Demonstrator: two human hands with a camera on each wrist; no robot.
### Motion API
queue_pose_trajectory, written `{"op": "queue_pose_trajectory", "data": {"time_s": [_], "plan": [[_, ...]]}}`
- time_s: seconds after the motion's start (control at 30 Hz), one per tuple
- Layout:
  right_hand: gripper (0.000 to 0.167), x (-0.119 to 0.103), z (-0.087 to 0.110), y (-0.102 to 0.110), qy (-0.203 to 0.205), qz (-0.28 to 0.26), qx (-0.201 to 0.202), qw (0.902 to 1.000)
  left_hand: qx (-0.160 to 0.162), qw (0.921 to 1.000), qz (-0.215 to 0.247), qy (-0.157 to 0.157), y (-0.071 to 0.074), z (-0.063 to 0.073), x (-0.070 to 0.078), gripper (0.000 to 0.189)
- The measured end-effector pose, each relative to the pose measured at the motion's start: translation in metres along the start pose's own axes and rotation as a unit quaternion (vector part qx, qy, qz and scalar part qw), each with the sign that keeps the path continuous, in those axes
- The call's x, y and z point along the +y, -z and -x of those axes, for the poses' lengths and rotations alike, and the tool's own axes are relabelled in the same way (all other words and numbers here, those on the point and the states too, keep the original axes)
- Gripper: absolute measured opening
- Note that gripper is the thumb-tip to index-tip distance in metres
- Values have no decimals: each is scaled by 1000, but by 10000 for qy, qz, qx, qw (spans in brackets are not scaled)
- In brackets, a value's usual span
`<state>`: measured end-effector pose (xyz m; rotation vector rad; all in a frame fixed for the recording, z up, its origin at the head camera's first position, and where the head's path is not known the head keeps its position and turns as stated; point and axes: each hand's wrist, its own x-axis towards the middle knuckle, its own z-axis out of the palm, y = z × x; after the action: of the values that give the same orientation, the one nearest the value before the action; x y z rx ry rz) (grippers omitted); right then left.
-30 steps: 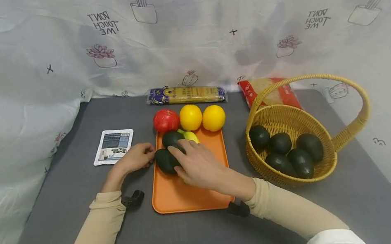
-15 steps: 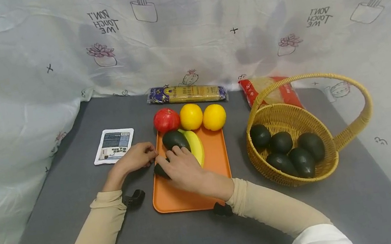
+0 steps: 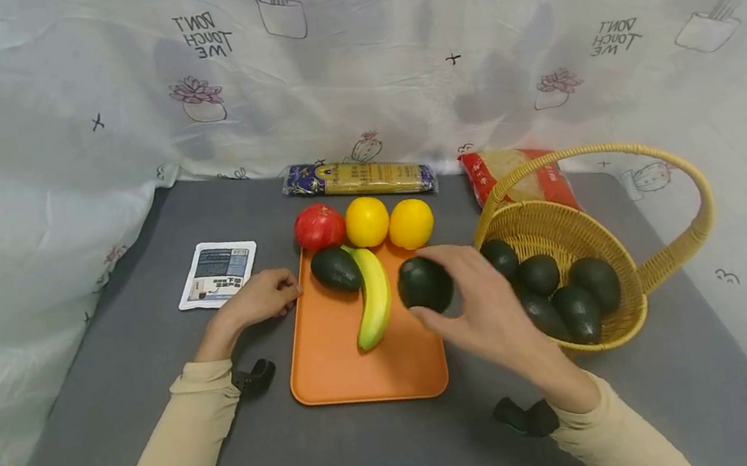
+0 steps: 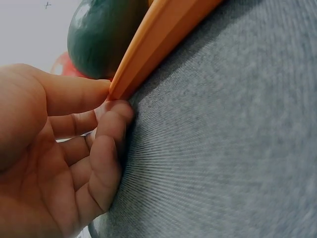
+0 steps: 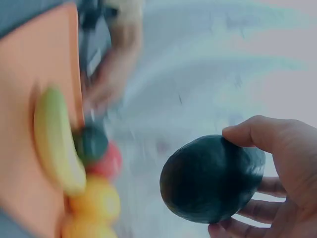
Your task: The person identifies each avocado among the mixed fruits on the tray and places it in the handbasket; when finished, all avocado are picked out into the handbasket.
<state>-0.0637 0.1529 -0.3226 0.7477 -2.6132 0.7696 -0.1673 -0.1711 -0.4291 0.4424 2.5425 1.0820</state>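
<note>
My right hand (image 3: 492, 308) grips a dark green avocado (image 3: 426, 286) between thumb and fingers, raised over the right edge of the orange tray (image 3: 351, 379). In the right wrist view the held avocado (image 5: 210, 178) shows large, thumb on its side. My left hand (image 3: 260, 295) pinches the tray's left rim; the left wrist view shows the thumb on top of the rim and a finger beneath. Lying on the tray are a banana (image 3: 374, 300) and another avocado (image 3: 336, 270). Along its far end sit a round red fruit (image 3: 319, 227) and two orange-yellow fruits (image 3: 367, 222).
At right stands a tall-handled wicker basket (image 3: 633, 320) with several avocados inside. Behind it lies a red-edged clear bag (image 3: 516, 179). A pack of noodles (image 3: 366, 178) lies along the back, and a white printed packet (image 3: 218, 274) at left.
The right hand has lifted the nearer avocado off the tray and carried it to the right, uncovering the whole banana. The left hand stays at the tray rim.
</note>
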Motion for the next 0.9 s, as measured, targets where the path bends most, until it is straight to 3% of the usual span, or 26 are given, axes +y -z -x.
{"op": "queue_pose_trajectory", "data": {"time_s": [0.17, 0.27, 0.53, 0.73, 0.9], "plan": [[66, 40, 28, 34, -1238, 284, 361, 9912, -36, 10000, 5, 3, 2, 0, 2, 14], [68, 59, 41, 37, -1601, 435, 297, 9857, -18, 10000, 14, 11, 3, 1, 3, 13], [58, 91, 57, 21, -1118, 739, -105, 9909, -44, 10000, 66, 41, -1, 1, 3, 13], [44, 96, 56, 17, -1220, 1260, -804, 9812, 9, 10000, 9, 45, 0, 1, 3, 13], [40, 95, 55, 17, -1313, 1413, -935, 9768, 1, 10000, 32, 76, 1, 2, 4, 13]]}}
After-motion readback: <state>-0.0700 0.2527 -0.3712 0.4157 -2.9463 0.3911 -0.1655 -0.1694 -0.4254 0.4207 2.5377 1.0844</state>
